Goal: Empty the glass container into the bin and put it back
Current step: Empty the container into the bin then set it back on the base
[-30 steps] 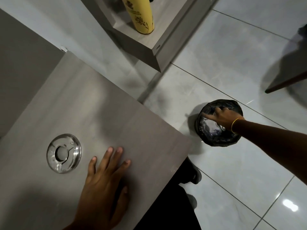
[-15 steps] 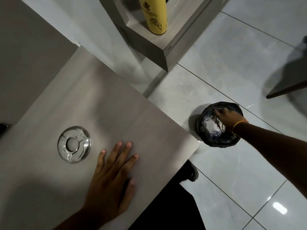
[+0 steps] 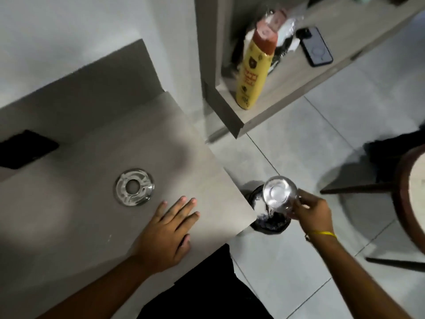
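Right hand (image 3: 314, 209): fingers clasping glass container (image 3: 279, 195), bin (image 3: 268, 217) beneath | left hand (image 3: 169, 233): fingers spread flat on bench (image 3: 92, 180)

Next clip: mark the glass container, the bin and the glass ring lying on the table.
glass container (image 3: 279, 194), head view, on its upturned round base.
bin (image 3: 272, 223), head view, on the dark liner below the container.
glass ring (image 3: 134, 196), head view, on its lower rim.

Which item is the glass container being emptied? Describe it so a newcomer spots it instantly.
Start at the grey table, then look past its right corner to the black-lined bin on the floor. Above it, the right hand holds the glass container, unlike the flat glass ring lying on the table.
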Tool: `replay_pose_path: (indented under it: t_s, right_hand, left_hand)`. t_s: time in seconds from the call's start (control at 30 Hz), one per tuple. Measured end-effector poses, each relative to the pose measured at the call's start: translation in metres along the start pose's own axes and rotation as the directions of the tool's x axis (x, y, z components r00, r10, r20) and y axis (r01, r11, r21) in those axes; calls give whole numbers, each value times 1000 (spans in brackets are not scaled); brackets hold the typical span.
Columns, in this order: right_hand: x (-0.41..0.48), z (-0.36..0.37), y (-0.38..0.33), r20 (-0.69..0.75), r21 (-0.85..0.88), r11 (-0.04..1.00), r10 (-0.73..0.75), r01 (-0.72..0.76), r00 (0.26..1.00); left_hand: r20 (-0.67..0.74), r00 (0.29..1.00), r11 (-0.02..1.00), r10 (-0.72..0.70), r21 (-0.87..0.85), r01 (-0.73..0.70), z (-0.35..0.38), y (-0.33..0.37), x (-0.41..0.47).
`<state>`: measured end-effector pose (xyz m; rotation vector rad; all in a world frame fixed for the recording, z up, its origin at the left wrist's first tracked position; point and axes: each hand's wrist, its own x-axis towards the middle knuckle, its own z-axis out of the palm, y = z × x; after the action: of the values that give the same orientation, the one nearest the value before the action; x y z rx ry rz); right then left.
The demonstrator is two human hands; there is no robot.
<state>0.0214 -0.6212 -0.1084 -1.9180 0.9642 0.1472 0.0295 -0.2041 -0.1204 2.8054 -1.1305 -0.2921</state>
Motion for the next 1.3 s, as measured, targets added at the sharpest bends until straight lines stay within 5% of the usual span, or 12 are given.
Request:
replay_pose_path:
  t_s: [0.2, 0.33, 0.47, 0.57, 0.7, 0.8, 0.9, 1.13, 1.3]
  right_hand:
    - [-83, 44, -103, 136, 20, 982, -190, 189, 972]
    - [-121, 112, -161, 332, -95, 904, -367, 418, 869]
    - [-160, 191, -211, 496, -172, 710, -536, 682, 683]
    - [-175, 248, -231, 592, -167, 646, -538, 745, 600]
    - [-188, 302, -236, 669, -187, 544, -539, 818, 512]
    - [-191, 326, -231, 677, -204, 543, -522, 814, 518]
    - [-194, 340, -227, 714, -244, 584, -432, 774, 551]
    - [-191, 353, -215, 698, -287, 571, -425, 770, 576]
    - [-195, 351, -217, 705, -299, 541, -430, 786, 564]
  left_hand:
    - [15, 1000, 996, 7, -93, -5, -18, 6, 0]
    - [158, 985, 982, -70, -161, 95, -33, 5, -2]
    - [-196, 979, 932, -60, -363, -15, -9, 14, -12]
    - [-422, 903, 987, -78, -161, 9, -10, 24, -14]
    - [-252, 929, 920, -271, -353, 173, 1, 40, -14]
    - [-147, 849, 771, -508, -518, 371, 4, 50, -31]
    - [-178, 716, 712, -675, -410, 570, 1, 62, -66]
    - [-192, 397, 441, -897, -377, 814, 8, 14, -156]
    - [-160, 309, 347, -938, -350, 870, 15, -34, -187]
